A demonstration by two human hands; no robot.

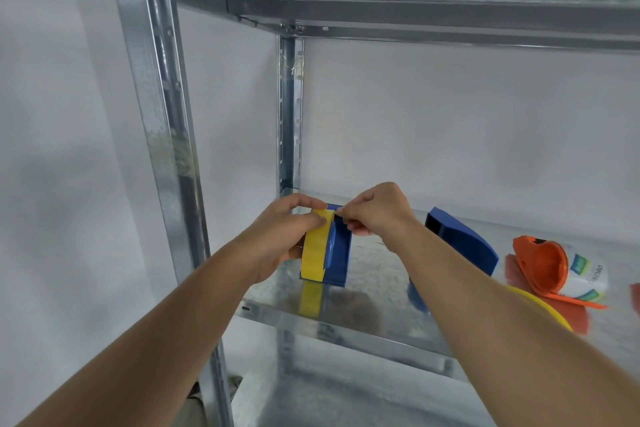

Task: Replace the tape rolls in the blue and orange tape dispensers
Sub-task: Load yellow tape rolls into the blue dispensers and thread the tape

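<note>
A blue tape dispenser stands on the metal shelf with a yellow tape roll mounted on its left side. My left hand grips the roll from the left, thumb on its top. My right hand pinches at the top of the roll where it meets the dispenser; the tape's free end is hidden by my fingers. To the right lies a separate blue dispenser part. Further right the orange dispenser lies on its side with a white printed roll in it.
A yellow rim shows behind my right forearm near the orange dispenser. The steel upright stands at the left, and another shelf runs overhead. A white wall lies behind. The shelf's front edge is close to my arms.
</note>
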